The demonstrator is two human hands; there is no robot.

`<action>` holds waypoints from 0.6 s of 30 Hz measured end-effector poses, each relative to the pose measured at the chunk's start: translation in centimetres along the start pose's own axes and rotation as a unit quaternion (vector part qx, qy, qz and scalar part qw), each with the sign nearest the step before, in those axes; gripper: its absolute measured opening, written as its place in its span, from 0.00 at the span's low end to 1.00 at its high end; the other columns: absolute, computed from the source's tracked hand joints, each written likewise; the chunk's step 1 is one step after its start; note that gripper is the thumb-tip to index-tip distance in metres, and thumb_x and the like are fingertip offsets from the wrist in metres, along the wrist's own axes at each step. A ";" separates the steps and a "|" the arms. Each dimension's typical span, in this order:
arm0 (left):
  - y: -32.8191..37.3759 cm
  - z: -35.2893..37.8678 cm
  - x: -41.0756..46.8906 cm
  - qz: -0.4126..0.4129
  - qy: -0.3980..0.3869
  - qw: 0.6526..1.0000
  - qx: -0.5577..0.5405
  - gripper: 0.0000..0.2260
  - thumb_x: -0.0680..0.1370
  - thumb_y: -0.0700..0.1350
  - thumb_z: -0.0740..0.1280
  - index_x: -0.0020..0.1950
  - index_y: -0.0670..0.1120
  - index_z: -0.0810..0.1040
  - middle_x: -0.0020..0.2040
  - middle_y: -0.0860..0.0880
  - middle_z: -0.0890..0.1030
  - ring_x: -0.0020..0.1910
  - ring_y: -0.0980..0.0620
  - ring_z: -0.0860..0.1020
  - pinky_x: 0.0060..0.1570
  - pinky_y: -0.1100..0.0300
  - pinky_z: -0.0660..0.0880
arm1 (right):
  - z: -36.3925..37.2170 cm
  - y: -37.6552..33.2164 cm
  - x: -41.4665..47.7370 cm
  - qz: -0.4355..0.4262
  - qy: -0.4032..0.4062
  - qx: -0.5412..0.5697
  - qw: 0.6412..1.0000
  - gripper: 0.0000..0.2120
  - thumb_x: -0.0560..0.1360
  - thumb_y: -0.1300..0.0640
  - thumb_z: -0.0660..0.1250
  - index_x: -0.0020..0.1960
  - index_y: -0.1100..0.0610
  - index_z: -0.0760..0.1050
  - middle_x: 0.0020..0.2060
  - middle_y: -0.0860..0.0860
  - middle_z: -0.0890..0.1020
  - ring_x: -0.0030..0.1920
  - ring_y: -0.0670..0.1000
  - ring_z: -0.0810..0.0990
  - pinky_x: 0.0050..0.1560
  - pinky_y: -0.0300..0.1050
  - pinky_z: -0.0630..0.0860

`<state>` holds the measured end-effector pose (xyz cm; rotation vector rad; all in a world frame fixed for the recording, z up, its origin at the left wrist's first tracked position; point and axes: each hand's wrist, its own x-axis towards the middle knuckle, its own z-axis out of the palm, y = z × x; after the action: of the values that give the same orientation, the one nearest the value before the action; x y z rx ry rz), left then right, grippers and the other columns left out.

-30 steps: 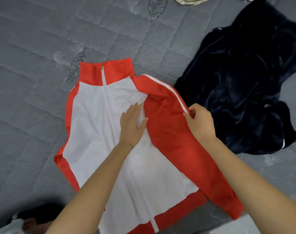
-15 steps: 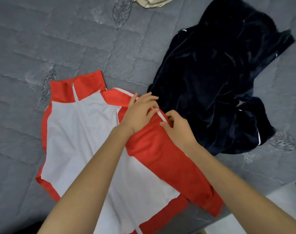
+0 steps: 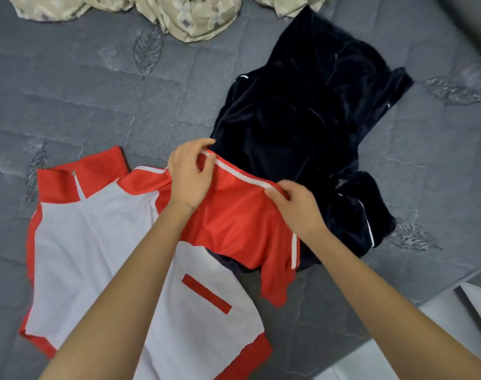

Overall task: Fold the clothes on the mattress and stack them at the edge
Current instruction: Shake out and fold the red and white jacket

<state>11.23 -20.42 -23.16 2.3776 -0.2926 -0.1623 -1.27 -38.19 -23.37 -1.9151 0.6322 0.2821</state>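
A crumpled beige patterned cloth (image 3: 195,20), perhaps a sheet, lies at the far edge; pale floor (image 3: 475,311) shows near right.

The left hand (image 3: 188,178) and right hand (image 3: 298,208) were bare, forearms (image 3: 140,270) too; a tiny dark mark (image 3: 189,205) sat at the left wrist, behind the fingers.

A bedroom at home, by the look of it: a grey quilted mattress (image 3: 82,105) with stitched leaves fills the view, with 2 pieces of clothing on it, a red-and-white zip jacket (image 3: 96,256) and a dark navy velvety garment (image 3: 302,119), and crumpled beige patterned cloth (image 3: 192,17) beyond.
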 end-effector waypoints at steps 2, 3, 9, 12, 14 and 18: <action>1.5 0.6 -0.1 0.053 -0.066 0.996 0.027 0.15 0.78 0.42 0.67 0.64 0.48 0.76 0.61 0.50 0.78 0.68 0.46 0.69 0.71 0.49 0.59 | -1.6 -1.0 1.3 -0.015 0.021 0.023 0.999 0.16 0.78 0.50 0.65 0.37 0.61 0.73 0.27 0.46 0.71 0.27 0.41 0.67 0.30 0.36 0.65; 2.4 1.0 -0.1 0.064 -0.111 0.992 0.012 0.16 0.78 0.45 0.67 0.66 0.50 0.74 0.65 0.52 0.75 0.72 0.48 0.64 0.73 0.49 0.54 | -2.5 -1.3 2.0 -0.023 0.028 0.027 0.999 0.16 0.78 0.51 0.66 0.37 0.61 0.73 0.28 0.47 0.71 0.28 0.41 0.67 0.30 0.36 0.66; 6.2 4.5 0.5 0.078 -0.244 0.967 -0.010 0.11 0.76 0.48 0.70 0.57 0.50 0.78 0.70 0.54 0.69 0.76 0.52 0.55 0.75 0.46 0.43 | -5.7 -1.3 2.8 -0.045 -0.034 0.033 0.998 0.15 0.76 0.48 0.67 0.40 0.60 0.76 0.29 0.48 0.73 0.30 0.43 0.70 0.31 0.34 0.67; 7.3 5.5 1.0 0.055 -0.204 0.974 -0.085 0.06 0.75 0.42 0.71 0.49 0.41 0.78 0.65 0.50 0.75 0.72 0.50 0.63 0.73 0.52 0.55 | -7.1 -0.3 2.5 -0.015 -0.100 0.038 0.994 0.11 0.72 0.49 0.72 0.40 0.56 0.76 0.31 0.46 0.75 0.32 0.43 0.72 0.34 0.35 0.70; 7.8 5.9 1.2 0.039 -0.173 0.975 -0.136 0.05 0.74 0.38 0.71 0.47 0.41 0.78 0.63 0.47 0.77 0.68 0.50 0.67 0.71 0.58 0.60 | -8.8 0.5 2.5 0.036 -0.185 0.077 0.979 0.08 0.70 0.52 0.75 0.43 0.54 0.78 0.36 0.48 0.81 0.38 0.47 0.80 0.42 0.37 0.77; 8.6 6.8 1.4 0.002 -0.115 0.977 -0.181 0.05 0.74 0.38 0.72 0.45 0.44 0.78 0.59 0.49 0.78 0.64 0.48 0.72 0.69 0.51 0.64 | -11.8 1.8 2.7 0.062 -0.144 0.012 0.988 0.12 0.70 0.52 0.75 0.41 0.60 0.77 0.35 0.51 0.82 0.36 0.43 0.80 0.42 0.35 0.76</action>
<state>9.78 -31.31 -22.33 1.9982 -0.3445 -0.4519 -1.02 -50.19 -21.12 -1.7713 0.5570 0.6165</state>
